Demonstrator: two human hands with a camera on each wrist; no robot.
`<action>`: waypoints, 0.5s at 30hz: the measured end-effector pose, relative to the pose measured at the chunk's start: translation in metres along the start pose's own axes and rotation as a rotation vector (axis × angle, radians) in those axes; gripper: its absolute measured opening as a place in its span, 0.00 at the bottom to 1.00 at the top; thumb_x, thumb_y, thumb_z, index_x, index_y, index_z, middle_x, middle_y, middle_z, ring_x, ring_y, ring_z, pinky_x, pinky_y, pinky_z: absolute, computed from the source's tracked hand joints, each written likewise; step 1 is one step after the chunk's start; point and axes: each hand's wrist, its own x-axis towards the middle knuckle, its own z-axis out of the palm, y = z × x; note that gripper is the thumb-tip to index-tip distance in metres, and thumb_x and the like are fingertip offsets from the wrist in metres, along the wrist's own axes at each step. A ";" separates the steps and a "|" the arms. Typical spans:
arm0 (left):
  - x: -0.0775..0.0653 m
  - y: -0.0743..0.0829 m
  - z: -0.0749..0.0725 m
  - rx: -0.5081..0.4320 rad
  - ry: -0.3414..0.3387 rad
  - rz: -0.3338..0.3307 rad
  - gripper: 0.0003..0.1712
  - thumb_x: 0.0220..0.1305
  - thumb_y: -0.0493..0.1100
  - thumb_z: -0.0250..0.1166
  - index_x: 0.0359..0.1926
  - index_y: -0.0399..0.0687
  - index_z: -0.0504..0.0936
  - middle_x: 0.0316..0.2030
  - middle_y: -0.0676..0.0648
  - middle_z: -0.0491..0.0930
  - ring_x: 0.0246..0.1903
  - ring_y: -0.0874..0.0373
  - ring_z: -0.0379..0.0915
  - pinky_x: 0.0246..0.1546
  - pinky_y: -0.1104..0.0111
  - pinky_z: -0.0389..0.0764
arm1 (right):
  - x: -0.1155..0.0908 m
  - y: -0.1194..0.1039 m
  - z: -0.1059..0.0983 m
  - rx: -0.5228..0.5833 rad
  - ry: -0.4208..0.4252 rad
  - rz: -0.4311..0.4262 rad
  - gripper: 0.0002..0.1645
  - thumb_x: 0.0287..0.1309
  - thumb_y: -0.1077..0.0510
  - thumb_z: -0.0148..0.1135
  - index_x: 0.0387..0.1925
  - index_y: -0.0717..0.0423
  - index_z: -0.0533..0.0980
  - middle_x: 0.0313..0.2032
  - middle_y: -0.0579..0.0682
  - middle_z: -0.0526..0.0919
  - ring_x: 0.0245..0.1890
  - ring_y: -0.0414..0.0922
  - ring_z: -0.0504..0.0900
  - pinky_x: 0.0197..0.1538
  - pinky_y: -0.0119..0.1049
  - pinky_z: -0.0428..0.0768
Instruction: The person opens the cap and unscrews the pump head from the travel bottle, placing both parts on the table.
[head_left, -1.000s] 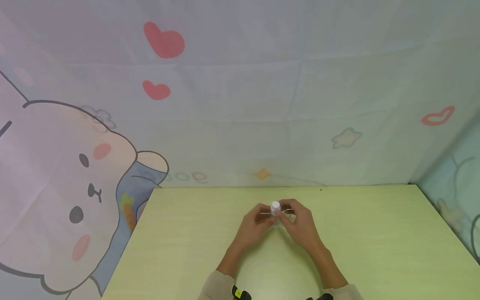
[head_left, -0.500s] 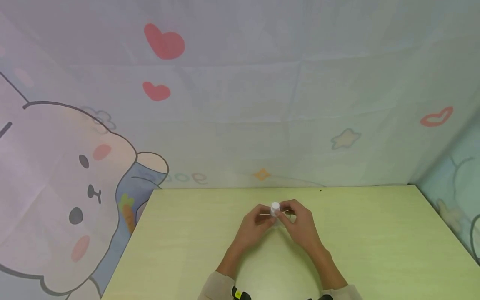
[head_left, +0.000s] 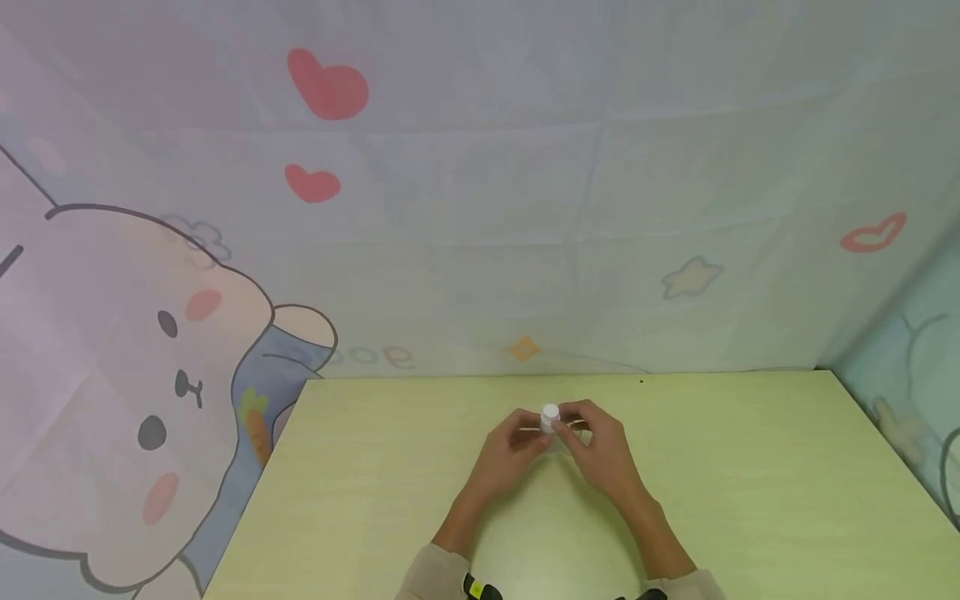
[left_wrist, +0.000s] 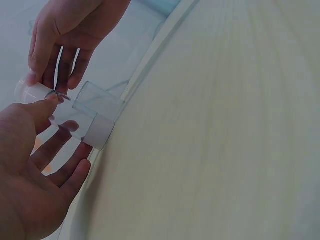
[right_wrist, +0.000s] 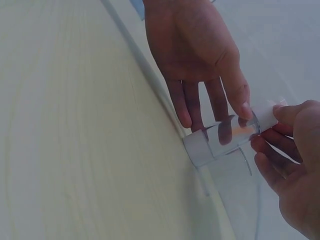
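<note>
1. Here we are at the middle of the far part of the table (head_left: 360,483), and there's the bottle (right_wrist: 225,137): clear body, white cap (head_left: 551,411) on top. It looks upright, its white base (right_wrist: 198,148) right down at the tabletop, though whether the two touch I can't quite tell.

2. The left hand (head_left: 501,458) has the body, thumb on one side, forefinger round the other, lower fingers slightly apart and reaching down towards the base.

3. Up top, the right hand (head_left: 604,446) pinches the cap, thumb against its side and fingers curled behind; the left wrist view shows gaps between those fingers.

4. How will it handle? Light, I'd judge, and stiff in the wall, probably plastic; if it's glass, a drop could crack it. That smooth, shiny side may well slip under dry fingers.

5. Best hold, by my reckoning: fingers wrapped low round the body, thumb opposite, with the cap taken by its sides.

6. Now the count: one bottle, one cap, one white base, two hands, both on the bottle. Just beside it in the left wrist view is one clear piece (left_wrist: 100,100); separate part or reflection, I can't tell.

7. Behind it all hangs one printed backdrop (head_left: 480,208), and I make it three hearts: two filled, one outlined.
</note>
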 end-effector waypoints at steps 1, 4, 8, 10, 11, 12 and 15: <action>0.000 0.000 0.000 -0.003 -0.001 0.000 0.16 0.76 0.46 0.68 0.61 0.55 0.80 0.61 0.51 0.81 0.62 0.48 0.80 0.63 0.61 0.81 | 0.000 0.000 0.000 -0.003 -0.003 -0.002 0.11 0.69 0.62 0.71 0.51 0.57 0.83 0.47 0.47 0.88 0.48 0.47 0.86 0.53 0.48 0.88; -0.001 0.000 0.000 -0.005 -0.002 -0.005 0.15 0.76 0.46 0.68 0.60 0.56 0.80 0.61 0.52 0.81 0.62 0.49 0.80 0.63 0.62 0.81 | 0.000 0.000 0.000 -0.012 -0.007 -0.004 0.11 0.69 0.62 0.71 0.51 0.56 0.83 0.47 0.47 0.88 0.49 0.47 0.86 0.53 0.47 0.88; 0.000 0.001 0.000 0.003 0.001 -0.011 0.14 0.76 0.47 0.68 0.59 0.58 0.81 0.61 0.53 0.82 0.62 0.52 0.81 0.62 0.63 0.81 | 0.000 0.000 0.000 -0.023 -0.013 -0.011 0.12 0.70 0.62 0.70 0.52 0.56 0.83 0.48 0.46 0.88 0.49 0.46 0.86 0.53 0.46 0.87; 0.000 0.001 0.000 0.009 0.003 -0.011 0.14 0.76 0.47 0.68 0.59 0.58 0.81 0.60 0.54 0.82 0.61 0.53 0.81 0.62 0.64 0.81 | 0.000 0.000 -0.001 -0.027 -0.015 -0.017 0.12 0.70 0.62 0.70 0.53 0.56 0.83 0.48 0.46 0.88 0.49 0.46 0.86 0.53 0.45 0.87; 0.000 0.001 0.000 0.011 0.003 -0.009 0.14 0.77 0.47 0.67 0.59 0.58 0.81 0.60 0.53 0.82 0.61 0.53 0.81 0.62 0.64 0.81 | 0.000 0.000 -0.001 -0.026 -0.014 -0.019 0.12 0.70 0.62 0.70 0.53 0.56 0.83 0.48 0.47 0.88 0.49 0.46 0.86 0.53 0.46 0.87; 0.000 0.001 0.000 0.011 0.002 -0.008 0.14 0.77 0.47 0.67 0.59 0.57 0.81 0.61 0.53 0.82 0.62 0.52 0.81 0.62 0.64 0.81 | 0.000 0.000 -0.001 -0.026 -0.014 -0.020 0.12 0.70 0.62 0.70 0.53 0.56 0.83 0.48 0.47 0.88 0.49 0.47 0.86 0.53 0.47 0.87; -0.001 0.001 0.000 0.009 0.001 -0.008 0.14 0.76 0.47 0.67 0.59 0.57 0.81 0.61 0.53 0.82 0.62 0.51 0.81 0.62 0.63 0.81 | -0.001 -0.001 -0.001 -0.025 -0.009 -0.024 0.12 0.70 0.63 0.70 0.53 0.57 0.83 0.48 0.48 0.88 0.49 0.48 0.87 0.52 0.49 0.87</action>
